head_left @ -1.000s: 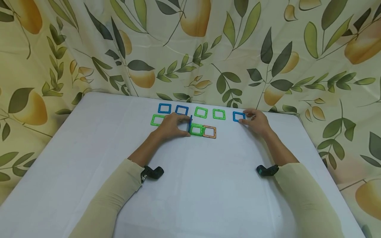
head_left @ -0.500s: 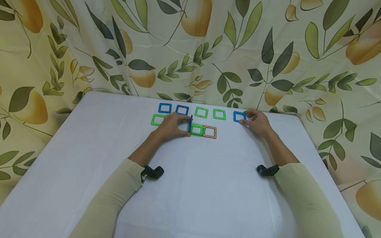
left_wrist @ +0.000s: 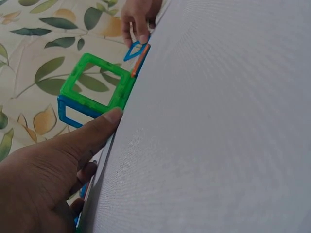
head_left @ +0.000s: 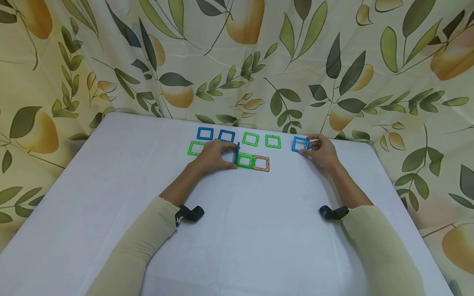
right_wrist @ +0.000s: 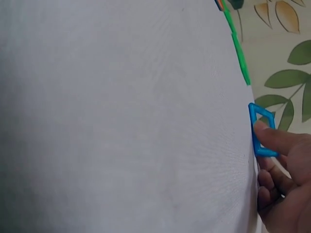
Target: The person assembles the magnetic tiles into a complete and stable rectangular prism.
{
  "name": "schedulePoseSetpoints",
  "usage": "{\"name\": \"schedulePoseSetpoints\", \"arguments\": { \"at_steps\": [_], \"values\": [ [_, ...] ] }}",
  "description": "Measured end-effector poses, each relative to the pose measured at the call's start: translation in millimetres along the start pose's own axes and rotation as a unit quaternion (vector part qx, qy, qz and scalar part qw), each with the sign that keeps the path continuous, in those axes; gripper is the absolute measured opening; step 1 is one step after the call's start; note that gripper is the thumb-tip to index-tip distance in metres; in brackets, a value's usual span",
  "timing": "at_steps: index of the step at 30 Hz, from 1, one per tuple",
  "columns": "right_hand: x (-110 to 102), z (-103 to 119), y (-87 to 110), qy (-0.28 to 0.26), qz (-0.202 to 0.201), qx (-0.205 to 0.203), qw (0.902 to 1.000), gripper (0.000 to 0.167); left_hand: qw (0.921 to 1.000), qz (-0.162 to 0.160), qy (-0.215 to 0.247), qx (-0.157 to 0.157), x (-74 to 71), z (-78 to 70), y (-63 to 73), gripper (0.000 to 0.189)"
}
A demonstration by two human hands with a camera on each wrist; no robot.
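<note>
My right hand [head_left: 324, 154] pinches a blue square-frame magnetic tile [head_left: 300, 138] between thumb and fingers near the far right edge, tilted up from the table. My left hand [head_left: 212, 158] grips an upright blue magnetic tile [head_left: 237, 152] at its near and far ends. In the left wrist view, a green magnetic tile [left_wrist: 78, 68] stands joined to that blue tile [left_wrist: 61, 109], and my thumb presses the lower corner where they meet. An orange magnetic tile [head_left: 262, 169] lies flat, joined on the right of the green one. The left fingertips are partly hidden.
Along the white table's [head_left: 259, 230] far edge lie flat tiles: a blue one [head_left: 205, 139], a darker blue one [head_left: 226, 131], and two green ones, the nearer to the middle [head_left: 250, 144]. Another green tile [head_left: 193, 153] lies partly behind my left hand. A patterned cloth [head_left: 237, 61] hangs behind.
My right hand has lifted the blue tile's edge from the table, and the tile now tilts more toward me. The left hand stays in place on the upright tiles.
</note>
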State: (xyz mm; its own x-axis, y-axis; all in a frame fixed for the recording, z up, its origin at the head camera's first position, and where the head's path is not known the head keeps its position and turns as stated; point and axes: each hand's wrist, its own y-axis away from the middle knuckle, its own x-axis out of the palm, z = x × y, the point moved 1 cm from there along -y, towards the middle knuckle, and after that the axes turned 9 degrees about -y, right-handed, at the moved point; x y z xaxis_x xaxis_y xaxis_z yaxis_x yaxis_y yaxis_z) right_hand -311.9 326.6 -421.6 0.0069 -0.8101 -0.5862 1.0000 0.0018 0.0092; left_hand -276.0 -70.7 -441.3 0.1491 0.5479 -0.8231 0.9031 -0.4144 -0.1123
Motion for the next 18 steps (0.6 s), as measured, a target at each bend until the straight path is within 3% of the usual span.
{"name": "schedulePoseSetpoints", "arguments": {
  "at_steps": [5,18],
  "values": [
    [-0.6,0.4,1.6,0.000,-0.005,-0.003,1.0000,0.056,1.0000,0.002,0.000,-0.001,0.5,0.3,-0.1,0.072],
    [-0.7,8.2,12.2,0.037,0.000,-0.042,0.9985,0.029,1.0000,-0.001,0.004,0.004,0.5,2.2,-2.4,0.072]
  ]
}}
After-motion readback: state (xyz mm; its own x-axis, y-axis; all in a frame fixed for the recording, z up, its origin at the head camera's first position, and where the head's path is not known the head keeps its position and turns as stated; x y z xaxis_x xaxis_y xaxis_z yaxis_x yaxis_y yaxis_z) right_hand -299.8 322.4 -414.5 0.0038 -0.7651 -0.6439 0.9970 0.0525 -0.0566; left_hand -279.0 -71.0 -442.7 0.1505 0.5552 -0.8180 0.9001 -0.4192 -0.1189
